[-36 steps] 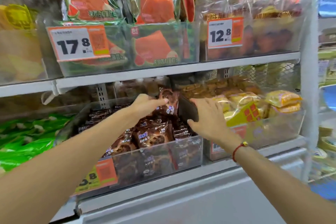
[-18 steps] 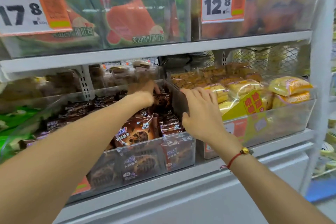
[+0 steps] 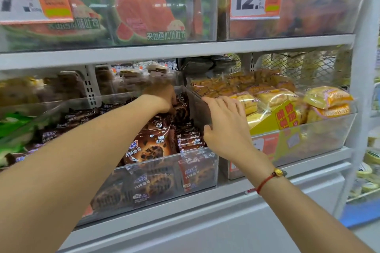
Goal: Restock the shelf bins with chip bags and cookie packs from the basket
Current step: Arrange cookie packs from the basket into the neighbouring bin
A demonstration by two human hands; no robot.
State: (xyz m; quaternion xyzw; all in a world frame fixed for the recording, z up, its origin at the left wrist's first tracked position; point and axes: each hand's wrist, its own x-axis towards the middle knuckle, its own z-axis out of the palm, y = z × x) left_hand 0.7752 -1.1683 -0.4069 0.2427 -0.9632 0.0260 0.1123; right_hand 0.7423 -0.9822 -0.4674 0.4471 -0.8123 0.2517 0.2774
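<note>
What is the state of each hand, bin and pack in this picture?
left hand: deep in the bin, gripping a brown cookie pack.
right hand: holding the dark side wall of the bin.
cookie bin: nearly full of brown cookie packs.
yellow-pack bin: stocked, packs piled above the rim.
watermelon toast bin: stocked.

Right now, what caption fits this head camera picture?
Left hand tucks a chocolate cookie pack into the bin; right hand grips its side wall.
</note>
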